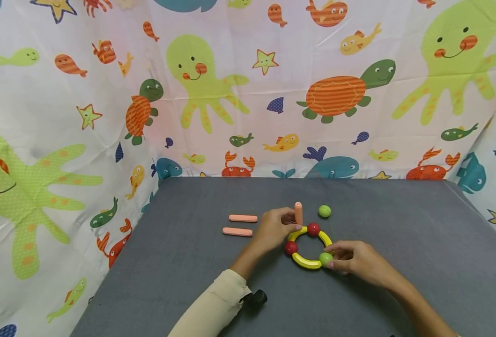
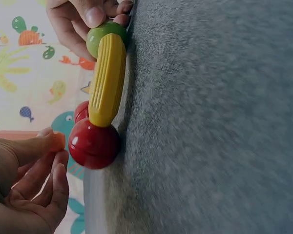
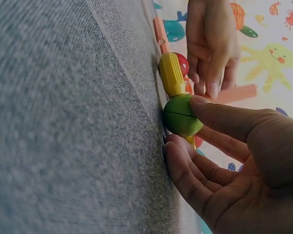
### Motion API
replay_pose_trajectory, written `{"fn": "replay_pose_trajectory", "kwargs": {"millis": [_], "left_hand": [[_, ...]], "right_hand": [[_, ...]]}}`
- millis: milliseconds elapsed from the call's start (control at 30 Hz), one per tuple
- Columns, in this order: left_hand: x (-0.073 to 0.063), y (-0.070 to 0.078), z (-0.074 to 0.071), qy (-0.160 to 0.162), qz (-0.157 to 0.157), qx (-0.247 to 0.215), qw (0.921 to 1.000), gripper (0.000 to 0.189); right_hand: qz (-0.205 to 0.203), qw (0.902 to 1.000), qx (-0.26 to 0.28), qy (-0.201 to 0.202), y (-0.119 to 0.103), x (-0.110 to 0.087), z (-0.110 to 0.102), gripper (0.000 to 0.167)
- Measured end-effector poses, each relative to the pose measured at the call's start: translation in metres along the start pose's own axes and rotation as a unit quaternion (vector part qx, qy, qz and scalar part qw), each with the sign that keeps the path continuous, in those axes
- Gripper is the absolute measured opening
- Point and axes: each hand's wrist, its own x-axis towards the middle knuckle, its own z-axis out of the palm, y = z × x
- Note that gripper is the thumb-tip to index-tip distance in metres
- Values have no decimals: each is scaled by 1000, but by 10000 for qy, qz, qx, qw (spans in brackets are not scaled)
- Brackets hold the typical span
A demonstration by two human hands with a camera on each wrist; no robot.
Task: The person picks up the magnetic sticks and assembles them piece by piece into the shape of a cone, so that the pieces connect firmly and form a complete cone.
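On the grey table lies a ring of curved yellow bars (image 1: 307, 263) joined by balls, one red ball (image 1: 313, 229) at its far side, another red ball (image 1: 291, 247) at its left and a green ball (image 1: 326, 259) at its near right. My left hand (image 1: 274, 228) pinches the lower end of an upright orange stick (image 1: 299, 213) at the ring's far left. The right hand (image 1: 359, 263) grips the green ball between thumb and fingers, as the right wrist view shows with the ball (image 3: 182, 115) under the thumb.
Two more orange sticks, a farther stick (image 1: 243, 218) and a nearer stick (image 1: 237, 231), lie left of the left hand. A loose green ball (image 1: 325, 211) rests beyond the ring. A printed sea-animal curtain (image 1: 248, 117) hangs behind the table.
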Motion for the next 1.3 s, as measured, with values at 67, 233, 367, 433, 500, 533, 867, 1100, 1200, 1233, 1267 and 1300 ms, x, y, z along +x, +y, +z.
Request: {"fn": "replay_pose_trajectory", "kwargs": {"millis": [67, 233, 367, 433, 500, 533, 867, 1100, 1200, 1233, 1267, 1300], "left_hand": [[5, 2, 4, -11, 21, 1, 10000, 29], [14, 6, 15, -59, 94, -19, 9999, 28], [18, 10, 21, -146, 104, -37, 9998, 27], [18, 12, 23, -183, 88, -55, 9998, 27], [18, 15, 24, -214, 55, -94, 9997, 27], [18, 16, 25, -224, 42, -103, 9997, 26], [17, 21, 29, -308, -134, -197, 9992, 24], [15, 20, 28, -333, -110, -241, 9991, 29], [11, 18, 26, -291, -45, -317, 9991, 31], [10, 17, 25, -275, -33, -345, 9990, 31], [8, 16, 23, -257, -20, -357, 9990, 32], [6, 15, 22, -222, 7, -351, 9991, 32]], "right_hand": [[-21, 10000, 20, 8, 0, 0, 0, 37], [-96, 9999, 33, 11, 0, 1, 0, 35], [-142, 9999, 62, 26, 0, 1, 0, 35], [-193, 9998, 51, 44, 1, 2, 0, 34], [-247, 9997, 48, 73, 1, 2, 1, 33], [-277, 9996, 49, 80, 1, 2, 1, 32], [-324, 9994, 120, 17, 2, 0, -1, 32], [-329, 9994, 83, 34, 1, 0, -1, 33], [-331, 9994, 36, 41, 0, 0, -1, 32], [-325, 9995, 24, 44, 0, 0, -1, 32], [-316, 9995, 12, 49, 0, 0, -1, 32], [-304, 9995, 2, 56, 0, 0, 0, 32]]}}
